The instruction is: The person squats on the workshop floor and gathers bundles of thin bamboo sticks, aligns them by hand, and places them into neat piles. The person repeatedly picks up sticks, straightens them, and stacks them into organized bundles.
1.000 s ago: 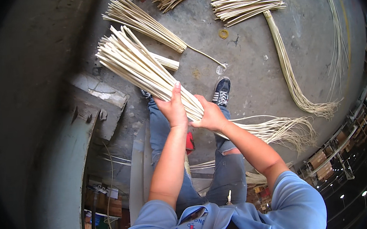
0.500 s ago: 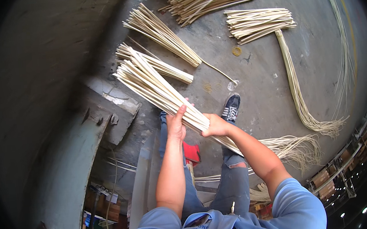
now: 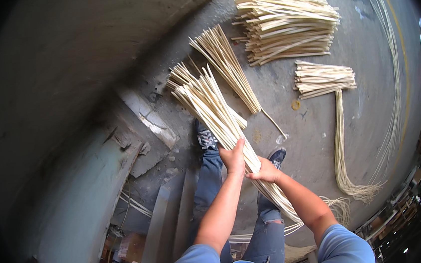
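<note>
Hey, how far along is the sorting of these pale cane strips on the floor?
Looks done: a large stack, a smaller stack and a slanted bundle lie on the concrete floor. In hand: the left hand and right hand grip one bundle of strips. Apparently left: the long loose strands and thin strands at the right edge.

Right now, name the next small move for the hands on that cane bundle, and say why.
Probably lower the bundle of pale canes toward the floor. Left hand and right hand both grip it mid-length, tips fanned unevenly above the sorted pile on the concrete.
</note>
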`<state>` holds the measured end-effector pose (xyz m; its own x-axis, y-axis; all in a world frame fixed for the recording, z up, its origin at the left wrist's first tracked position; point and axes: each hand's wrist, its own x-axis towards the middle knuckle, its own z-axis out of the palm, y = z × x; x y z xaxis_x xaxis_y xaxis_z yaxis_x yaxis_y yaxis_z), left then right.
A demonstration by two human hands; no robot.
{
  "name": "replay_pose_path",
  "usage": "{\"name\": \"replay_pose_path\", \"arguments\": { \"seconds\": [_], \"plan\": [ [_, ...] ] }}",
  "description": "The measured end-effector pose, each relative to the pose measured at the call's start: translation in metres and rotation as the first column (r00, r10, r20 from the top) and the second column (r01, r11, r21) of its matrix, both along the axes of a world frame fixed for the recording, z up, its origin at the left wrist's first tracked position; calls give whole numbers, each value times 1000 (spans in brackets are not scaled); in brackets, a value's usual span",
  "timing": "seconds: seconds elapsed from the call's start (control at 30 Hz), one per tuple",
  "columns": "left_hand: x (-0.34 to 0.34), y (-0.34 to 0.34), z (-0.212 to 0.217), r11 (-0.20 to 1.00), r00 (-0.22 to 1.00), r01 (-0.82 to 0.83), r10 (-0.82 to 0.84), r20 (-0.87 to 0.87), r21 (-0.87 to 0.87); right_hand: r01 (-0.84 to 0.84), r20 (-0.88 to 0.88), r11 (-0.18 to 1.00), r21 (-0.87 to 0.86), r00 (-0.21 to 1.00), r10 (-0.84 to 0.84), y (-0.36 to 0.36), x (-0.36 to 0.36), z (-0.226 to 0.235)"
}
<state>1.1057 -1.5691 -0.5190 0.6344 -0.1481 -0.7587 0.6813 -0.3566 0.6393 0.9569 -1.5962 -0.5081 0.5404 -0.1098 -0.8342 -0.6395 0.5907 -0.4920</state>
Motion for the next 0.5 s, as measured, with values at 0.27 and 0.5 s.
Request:
{"name": "replay_pose_path", "arguments": {
  "seconds": [0.27,0.5],
  "plan": [
    [165,-82,-71,991,991,-123,125,-38,48,-158,256,947,-280,938,232,-100,159,-82],
    [248,-98,-58,975,973,-9,-43,-227,-221,50,86,987,155,994,-64,-131,280,-88]
  ]
}}
